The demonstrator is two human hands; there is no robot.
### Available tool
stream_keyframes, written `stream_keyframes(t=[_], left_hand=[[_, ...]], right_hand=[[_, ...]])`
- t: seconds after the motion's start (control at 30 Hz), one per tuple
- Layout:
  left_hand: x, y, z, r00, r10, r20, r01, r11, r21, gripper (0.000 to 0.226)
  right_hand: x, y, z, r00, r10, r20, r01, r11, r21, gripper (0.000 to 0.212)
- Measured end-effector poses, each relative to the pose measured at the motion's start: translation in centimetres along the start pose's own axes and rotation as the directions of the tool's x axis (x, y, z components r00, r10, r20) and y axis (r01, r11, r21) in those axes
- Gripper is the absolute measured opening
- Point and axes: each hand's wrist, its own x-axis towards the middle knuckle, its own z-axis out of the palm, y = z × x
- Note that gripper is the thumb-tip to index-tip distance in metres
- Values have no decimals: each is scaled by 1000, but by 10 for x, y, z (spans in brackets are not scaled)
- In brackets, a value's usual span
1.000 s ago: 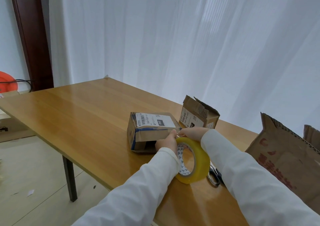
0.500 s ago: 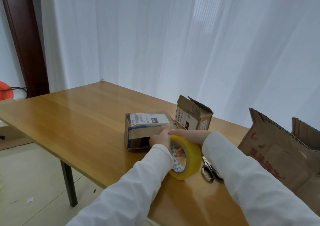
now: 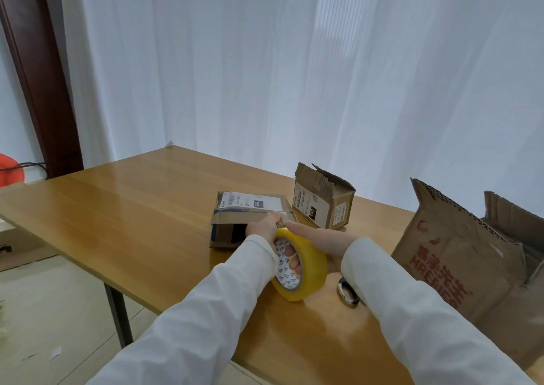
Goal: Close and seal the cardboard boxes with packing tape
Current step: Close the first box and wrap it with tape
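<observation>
Gripping yellow tape roll (image 3: 303, 262) at lower centre, left hand (image 3: 265, 229) fingers curled through core; right hand (image 3: 319, 237) pinching tape end against small box (image 3: 250, 216) just above.

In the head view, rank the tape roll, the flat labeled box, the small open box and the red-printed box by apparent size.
1. Red-printed box, though nearest the camera.
2. Flat labeled box and small open box: too alike to rank.
3. Tape roll.

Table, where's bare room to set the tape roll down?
Free: the wide stretch of table left of the flat box, out to the far corner. Crowded: right side, where the small open box, scissors and big box sit close together.
</observation>
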Motion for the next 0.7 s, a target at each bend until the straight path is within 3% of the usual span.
stream_keyframes(t=[0.13,0.27,0.4,0.53,0.57,0.63,0.7], left_hand=[[5,2,3,999,-16,-29,16,1000,13,39],[9,3,4,999,-27,-33,27,1000,-11,38],[13,2,9,998,-12,-57,9,998,-60,44],[18,-2,10,999,-16,-45,13,998,-61,54],[20,-3,9,999,-21,-25,19,997,-77,60],[23,-3,8,999,-23,39,27,994,-102,71],[25,-5,8,996,-11,92,21,993,-118,82]], right_hand=[[4,9,1,990,-68,-120,52,990,-134,86],[-1,14,9,966,-191,-175,150,963,-224,70],[-6,17,9,969,-217,-116,201,970,-138,46],[-14,24,3,972,-230,-57,231,973,12,55],[-16,26,-4,971,-217,-99,219,976,8,60],[-22,30,-21,941,-172,-290,131,979,-156,59],[-25,39,-42,856,-126,-502,-129,887,-443,50]])
